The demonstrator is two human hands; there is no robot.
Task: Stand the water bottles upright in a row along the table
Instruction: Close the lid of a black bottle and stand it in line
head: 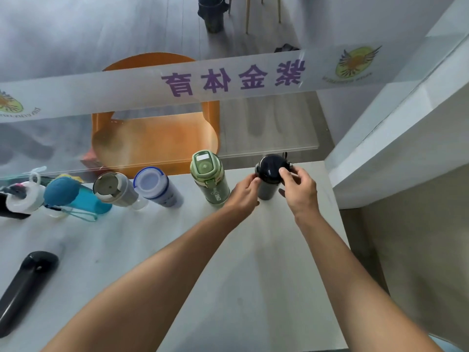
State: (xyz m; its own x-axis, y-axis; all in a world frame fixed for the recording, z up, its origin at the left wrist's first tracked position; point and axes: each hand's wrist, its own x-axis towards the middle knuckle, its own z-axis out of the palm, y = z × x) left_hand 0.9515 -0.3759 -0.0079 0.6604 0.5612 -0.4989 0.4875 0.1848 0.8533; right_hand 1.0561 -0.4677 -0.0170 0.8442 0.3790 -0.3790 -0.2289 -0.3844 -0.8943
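Several water bottles stand upright in a row along the far edge of the white table (152, 250). At the right end is a dark bottle with a black lid (270, 174). My left hand (245, 193) touches its left side and my right hand (300, 188) pinches the lid's right edge. To its left stand a green bottle (209, 180), a white-and-blue lidded bottle (157, 185), a grey-lidded bottle (114, 189), a teal bottle with a blue cap (68, 195) and a white-capped bottle (21, 199).
A black elongated object (24, 285) lies flat at the table's near left. A glass partition with a frosted band (228, 80) rises just behind the bottles. An orange chair (154, 138) sits beyond it. The table's right edge is close to the dark bottle.
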